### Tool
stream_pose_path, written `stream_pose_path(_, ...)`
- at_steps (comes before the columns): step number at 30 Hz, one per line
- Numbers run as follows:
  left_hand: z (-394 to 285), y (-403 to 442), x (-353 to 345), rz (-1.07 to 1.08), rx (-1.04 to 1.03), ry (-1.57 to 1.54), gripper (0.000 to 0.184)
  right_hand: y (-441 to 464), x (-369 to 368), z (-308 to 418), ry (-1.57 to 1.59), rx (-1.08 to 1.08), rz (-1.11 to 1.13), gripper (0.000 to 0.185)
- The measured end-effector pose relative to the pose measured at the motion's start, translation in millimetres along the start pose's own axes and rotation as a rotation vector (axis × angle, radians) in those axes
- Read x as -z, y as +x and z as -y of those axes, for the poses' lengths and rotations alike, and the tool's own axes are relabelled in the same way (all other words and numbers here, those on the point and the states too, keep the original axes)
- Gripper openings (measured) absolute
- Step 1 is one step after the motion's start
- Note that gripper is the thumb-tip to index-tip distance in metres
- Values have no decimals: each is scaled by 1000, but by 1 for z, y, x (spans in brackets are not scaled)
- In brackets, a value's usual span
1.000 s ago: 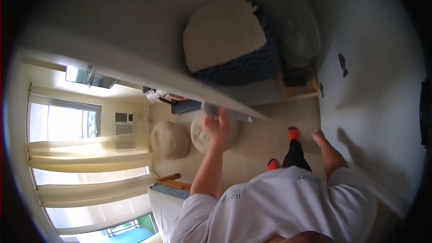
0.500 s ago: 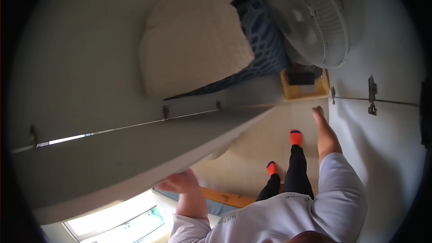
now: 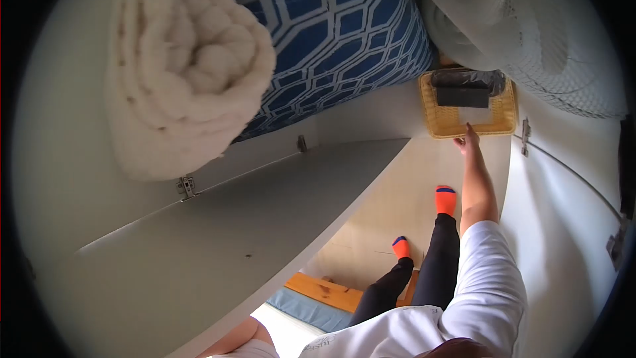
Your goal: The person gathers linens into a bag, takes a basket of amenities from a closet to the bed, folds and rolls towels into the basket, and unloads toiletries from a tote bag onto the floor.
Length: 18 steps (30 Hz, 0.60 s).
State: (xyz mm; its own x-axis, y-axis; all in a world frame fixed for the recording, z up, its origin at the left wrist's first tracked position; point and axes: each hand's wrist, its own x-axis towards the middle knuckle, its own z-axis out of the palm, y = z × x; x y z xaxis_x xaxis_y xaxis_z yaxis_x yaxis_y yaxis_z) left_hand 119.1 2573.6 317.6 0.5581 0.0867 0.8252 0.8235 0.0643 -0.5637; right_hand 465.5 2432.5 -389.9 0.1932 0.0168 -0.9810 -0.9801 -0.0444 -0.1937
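Note:
My right hand (image 3: 468,139) is at the near rim of a yellow woven basket (image 3: 434,119), its thumb over the rim and its fingers bent below it. Inside the basket lie a dark box (image 3: 462,97) and something in crinkled dark plastic (image 3: 490,81). My left hand is hidden behind the cabinet door (image 3: 265,225); only part of that arm shows at the bottom. Left of the basket is a blue patterned cushion or bedding (image 3: 351,33), with a rolled cream blanket (image 3: 199,73) beside it.
A white fan (image 3: 530,33) with a mesh cover stands above right of the basket. Another white door (image 3: 556,225) is at the right, with metal hinges. Below are my feet in orange socks (image 3: 446,200) and a wooden-edged bed (image 3: 324,292).
The view has moved closer to the cabinet's contents. My right hand has reached forward to the basket rim. My left hand, earlier on the door edge, has gone out of sight.

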Motion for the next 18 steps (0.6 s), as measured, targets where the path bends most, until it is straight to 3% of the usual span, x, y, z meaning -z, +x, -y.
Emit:
stream_pose_path(5,9,6,-5,-20,28,17,34,4,13,-11,60,117,-11,34)
stream_pose_path(12,22,20,-12,-45,160,-27,33,-88,137,-65,-257,126,55,41)
stream_pose_path(13,13,23,-14,-38,187,-91,33,-111,152,-78,-286,105,56,40)
stream_pose_path(15,-22,31,-9,-25,252,-503,25,-168,178,-99,-350,89,76,37)
stream_pose_path(17,-51,30,12,118,407,-972,24,-227,201,-118,-424,74,121,33)
stream_pose_path(18,-55,0,19,245,341,-1056,30,-252,211,-130,-459,56,145,31)
